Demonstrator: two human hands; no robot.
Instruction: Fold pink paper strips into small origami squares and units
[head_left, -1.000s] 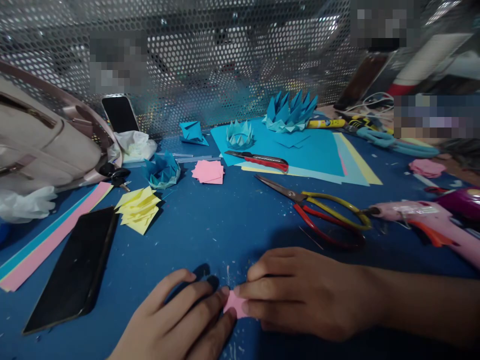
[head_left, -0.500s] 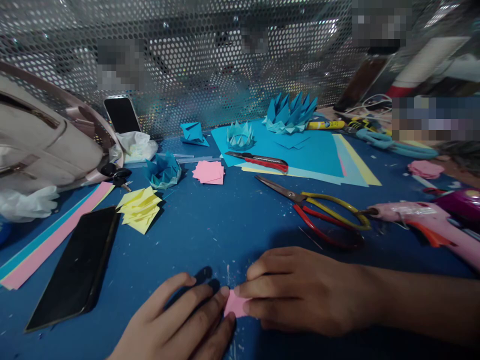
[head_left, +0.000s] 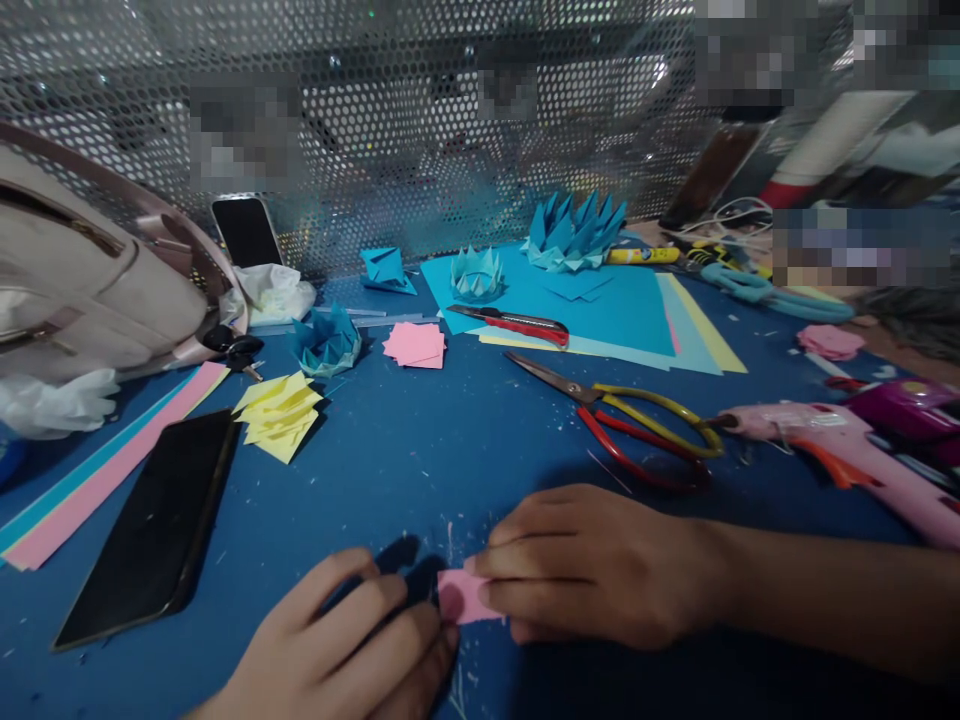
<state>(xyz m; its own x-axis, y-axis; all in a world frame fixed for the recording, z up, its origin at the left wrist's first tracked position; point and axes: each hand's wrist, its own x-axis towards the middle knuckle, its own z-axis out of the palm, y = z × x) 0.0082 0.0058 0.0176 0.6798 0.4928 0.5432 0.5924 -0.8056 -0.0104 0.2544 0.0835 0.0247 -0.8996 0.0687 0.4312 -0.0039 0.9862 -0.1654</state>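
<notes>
both hands, left [head_left: 352, 650] and right [head_left: 592, 565], pinch a small pink paper [head_left: 459, 596] on the blue table [head_left: 420, 450]

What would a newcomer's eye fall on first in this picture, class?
First, the two hands at the near edge: the left hand and right hand pinch a small pink paper piece between them on the blue table. Behind the right hand lie scissors with red and yellow handles. Farther back, spiky blue folded paper flowers stand before the perforated metal screen.
</notes>
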